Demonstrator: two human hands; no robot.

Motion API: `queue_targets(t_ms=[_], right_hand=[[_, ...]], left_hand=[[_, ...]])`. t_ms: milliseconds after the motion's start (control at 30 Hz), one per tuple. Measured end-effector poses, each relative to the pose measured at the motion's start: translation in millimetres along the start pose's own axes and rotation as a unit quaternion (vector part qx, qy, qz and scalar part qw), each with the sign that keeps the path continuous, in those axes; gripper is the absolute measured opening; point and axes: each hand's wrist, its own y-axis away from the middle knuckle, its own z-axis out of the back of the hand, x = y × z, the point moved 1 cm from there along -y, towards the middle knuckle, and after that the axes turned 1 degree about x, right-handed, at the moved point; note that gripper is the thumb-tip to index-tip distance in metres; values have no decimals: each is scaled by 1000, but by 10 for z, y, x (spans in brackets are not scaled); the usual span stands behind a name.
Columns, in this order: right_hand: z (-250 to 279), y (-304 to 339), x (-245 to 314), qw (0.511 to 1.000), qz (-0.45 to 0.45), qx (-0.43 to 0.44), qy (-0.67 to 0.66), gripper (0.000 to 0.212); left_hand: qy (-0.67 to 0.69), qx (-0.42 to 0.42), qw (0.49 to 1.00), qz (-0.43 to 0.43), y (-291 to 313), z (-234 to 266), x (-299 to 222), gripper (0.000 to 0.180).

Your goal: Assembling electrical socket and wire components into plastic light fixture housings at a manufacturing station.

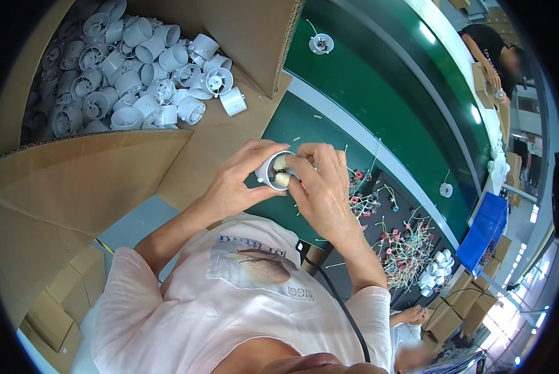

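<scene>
Lighting: bright, even, overhead; glare streaks on the green conveyor belt (416, 81). Shadows soft. Fisheye bending and black vignette at rim. Centre sharp; far right overexposed, blurred.

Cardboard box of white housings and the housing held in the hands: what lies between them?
In the head view, only a bare cardboard flap lies between the cardboard box of white housings and the white housing held by left hand and right hand.
</scene>
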Motion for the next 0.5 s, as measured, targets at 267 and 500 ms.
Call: queue_targets(t_ms=[267, 500], right_hand=[[-142, 51, -79, 988, -106, 5, -116, 25], [-255, 130, -132, 967, -176, -1, -184, 23]], left_hand=[[-3, -13, 1000, 7, 14, -32, 39, 59], [-18, 2, 1000, -14, 26, -84, 106, 58]])
